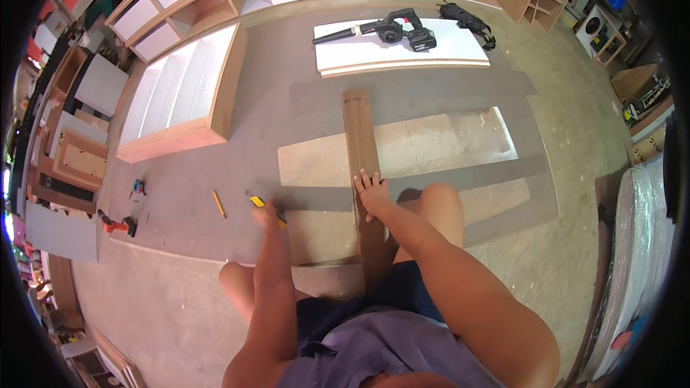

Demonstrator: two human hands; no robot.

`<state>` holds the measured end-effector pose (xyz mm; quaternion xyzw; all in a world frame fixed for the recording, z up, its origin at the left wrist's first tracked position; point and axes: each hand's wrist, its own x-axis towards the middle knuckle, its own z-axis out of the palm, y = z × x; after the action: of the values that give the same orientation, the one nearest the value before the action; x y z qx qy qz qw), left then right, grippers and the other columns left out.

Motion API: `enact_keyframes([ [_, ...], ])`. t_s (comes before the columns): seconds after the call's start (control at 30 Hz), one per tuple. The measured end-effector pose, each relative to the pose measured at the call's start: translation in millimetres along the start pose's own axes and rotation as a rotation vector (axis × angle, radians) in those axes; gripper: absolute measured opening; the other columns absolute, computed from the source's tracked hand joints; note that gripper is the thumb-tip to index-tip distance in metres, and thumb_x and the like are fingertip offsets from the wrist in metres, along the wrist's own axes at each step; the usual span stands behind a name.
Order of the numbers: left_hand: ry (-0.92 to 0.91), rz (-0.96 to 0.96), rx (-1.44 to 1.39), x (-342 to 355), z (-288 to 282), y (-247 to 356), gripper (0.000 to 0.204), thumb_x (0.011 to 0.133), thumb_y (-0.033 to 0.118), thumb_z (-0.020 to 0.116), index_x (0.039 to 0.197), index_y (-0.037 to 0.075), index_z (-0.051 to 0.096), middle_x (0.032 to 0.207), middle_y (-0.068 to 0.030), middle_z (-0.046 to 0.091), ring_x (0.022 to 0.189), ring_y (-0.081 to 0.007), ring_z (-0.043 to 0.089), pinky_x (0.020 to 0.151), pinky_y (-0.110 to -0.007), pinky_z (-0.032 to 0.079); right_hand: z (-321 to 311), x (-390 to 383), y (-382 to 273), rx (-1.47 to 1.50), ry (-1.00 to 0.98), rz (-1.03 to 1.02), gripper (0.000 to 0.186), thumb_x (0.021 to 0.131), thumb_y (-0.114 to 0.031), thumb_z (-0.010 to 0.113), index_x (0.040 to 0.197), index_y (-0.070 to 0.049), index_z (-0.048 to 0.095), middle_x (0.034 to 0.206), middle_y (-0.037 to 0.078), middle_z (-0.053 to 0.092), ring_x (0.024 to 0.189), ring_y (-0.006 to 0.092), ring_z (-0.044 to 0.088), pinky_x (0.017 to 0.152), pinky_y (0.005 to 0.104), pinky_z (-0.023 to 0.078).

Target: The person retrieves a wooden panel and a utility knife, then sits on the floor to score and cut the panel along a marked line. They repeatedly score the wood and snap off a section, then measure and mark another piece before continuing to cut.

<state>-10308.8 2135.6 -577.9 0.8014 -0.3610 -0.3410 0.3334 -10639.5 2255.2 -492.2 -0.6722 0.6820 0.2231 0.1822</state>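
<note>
My left hand (265, 215) is closed around a yellow and black utility knife (255, 201), its tip pointing away from me, just above the brown sheet on the floor. With fingers spread, my right hand (373, 194) presses flat on a long brown wooden strip (361, 129). The strip runs from between my legs to the far side, across a thin panel with pale, shiny areas (445, 140) and dark bands. A yellow pencil (219, 204) lies on the brown sheet to the left of the knife.
A cordless blower (392, 31) rests on stacked white boards (402, 54) ahead. A white-faced wooden cabinet (180, 93) lies to the left, with an orange cordless drill (117, 225) nearer me. More cabinets (180, 0) line the far side; wrapped panels (640, 237) lean at right.
</note>
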Motion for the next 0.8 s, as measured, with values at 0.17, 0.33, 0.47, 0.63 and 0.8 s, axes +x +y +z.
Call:
enact_keyframes([
  [0.17, 0.134, 0.274, 0.485, 31, -18, 18, 0.063, 0.075, 0.029, 0.081, 0.128, 0.003, 0.059, 0.128, -0.0243, 0.057, 0.108, -0.0425, 0.065, 0.088, -0.048, 0.055, 0, 0, -6, 0.03, 0.019, -0.02, 0.14, 0.06, -0.046, 0.095, 0.163, -0.013, 0.005, 0.17, 0.014, 0.0, 0.149, 0.045, 0.021, 0.111, 0.065, 0.033],
  [0.33, -0.093, 0.33, 0.652, 28, -6, 15, 0.09, 0.068, 0.037, 0.09, 0.141, 0.003, 0.048, 0.134, -0.0238, 0.054, 0.118, -0.0383, 0.061, 0.099, -0.047, 0.052, 11, -6, 12, 0.061, -0.035, -0.004, 0.141, 0.059, -0.043, 0.096, 0.163, -0.014, 0.005, 0.17, 0.014, 0.0, 0.15, 0.0442, 0.02, 0.111, 0.0649, 0.033],
  [0.47, -0.063, 0.2, 0.494, 105, -83, 24, 0.064, 0.067, 0.025, 0.091, 0.114, -0.007, 0.059, 0.103, -0.0199, 0.071, 0.086, -0.0294, 0.071, 0.074, -0.042, 0.058, -18, -2, -11, 0.099, 0.044, -0.061, 0.141, 0.058, -0.038, 0.097, 0.163, -0.014, 0.007, 0.17, 0.014, 0.002, 0.15, 0.0442, 0.02, 0.111, 0.0656, 0.033],
  [0.63, -0.217, 0.183, -0.034, 83, -122, 100, 0.022, 0.077, 0.006, 0.079, 0.085, 0.002, 0.059, 0.069, -0.0059, 0.061, 0.049, -0.0141, 0.056, 0.045, -0.03, 0.047, 15, -4, 13, 0.141, 0.043, -0.021, 0.14, 0.054, -0.031, 0.099, 0.162, -0.013, 0.012, 0.17, 0.014, 0.006, 0.149, 0.0445, 0.023, 0.108, 0.0676, 0.033],
  [0.8, -0.199, 0.3, -0.389, 51, -153, 206, 0.02, 0.084, 0.011, 0.078, 0.091, 0.006, 0.061, 0.068, -0.0017, 0.058, 0.047, -0.0123, 0.051, 0.043, -0.028, 0.044, 34, 7, 8, 0.173, 0.123, -0.012, 0.14, 0.05, -0.028, 0.099, 0.162, -0.014, 0.016, 0.17, 0.014, 0.008, 0.149, 0.044, 0.023, 0.107, 0.0693, 0.031],
])
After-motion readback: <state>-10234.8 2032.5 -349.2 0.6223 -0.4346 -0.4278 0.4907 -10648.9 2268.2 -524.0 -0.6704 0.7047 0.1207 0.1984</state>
